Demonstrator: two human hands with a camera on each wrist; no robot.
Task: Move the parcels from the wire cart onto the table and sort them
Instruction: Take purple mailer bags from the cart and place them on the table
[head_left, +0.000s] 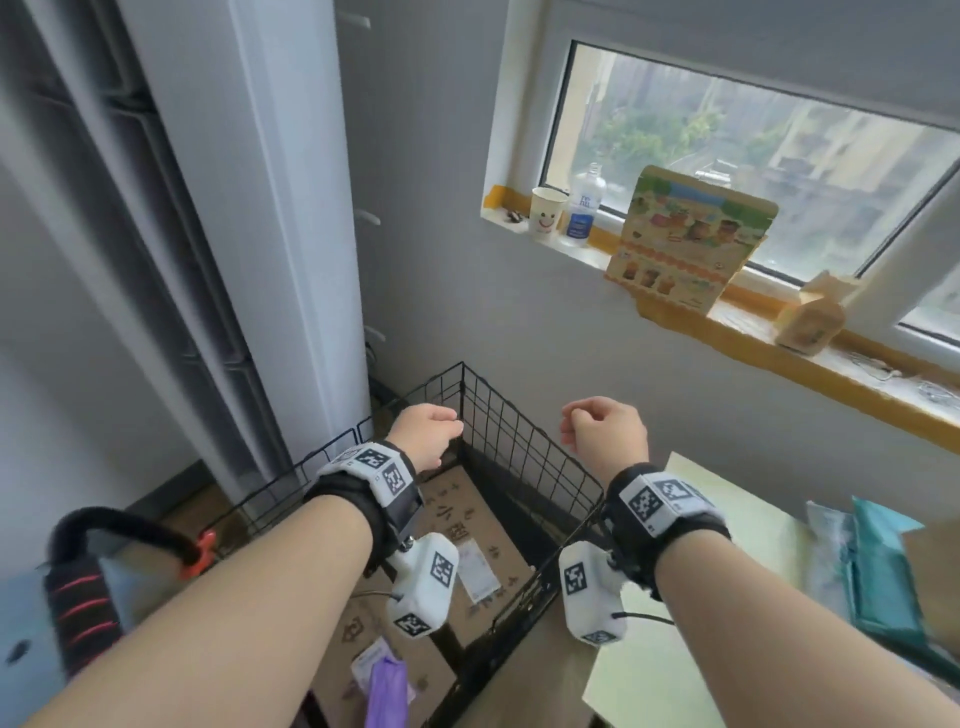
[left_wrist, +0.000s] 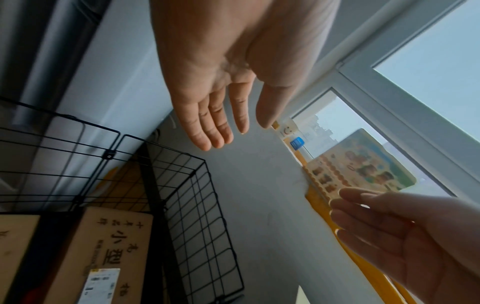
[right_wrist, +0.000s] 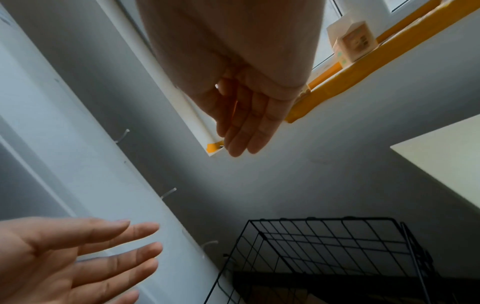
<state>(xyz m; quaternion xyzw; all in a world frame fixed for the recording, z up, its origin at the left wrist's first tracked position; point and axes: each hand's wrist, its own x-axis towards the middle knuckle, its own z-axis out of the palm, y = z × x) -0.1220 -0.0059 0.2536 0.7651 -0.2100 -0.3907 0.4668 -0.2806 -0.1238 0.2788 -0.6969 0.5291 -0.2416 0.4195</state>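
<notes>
The black wire cart (head_left: 524, 441) stands below my hands. In it lies a brown cardboard parcel (head_left: 467, 525) with printed characters and a white label, also seen in the left wrist view (left_wrist: 103, 246). A purple bag (head_left: 385, 686) lies on a second brown box lower down. My left hand (head_left: 441, 428) hovers over the cart's far left corner, fingers straight and empty (left_wrist: 221, 133). My right hand (head_left: 582, 423) hovers over the cart's right wall, also empty with straight fingers (right_wrist: 244, 142). The pale table (head_left: 727, 525) to the right holds a teal bag (head_left: 878, 561) and a grey bag (head_left: 826, 551).
A tall white unit (head_left: 291, 208) stands left of the cart. The window sill (head_left: 779, 364) above carries a paper cup (head_left: 546, 214), a bottle (head_left: 584, 208), a colourful carton (head_left: 685, 239) and a small box (head_left: 813, 317). A black handle with red stripes (head_left: 83, 587) is at lower left.
</notes>
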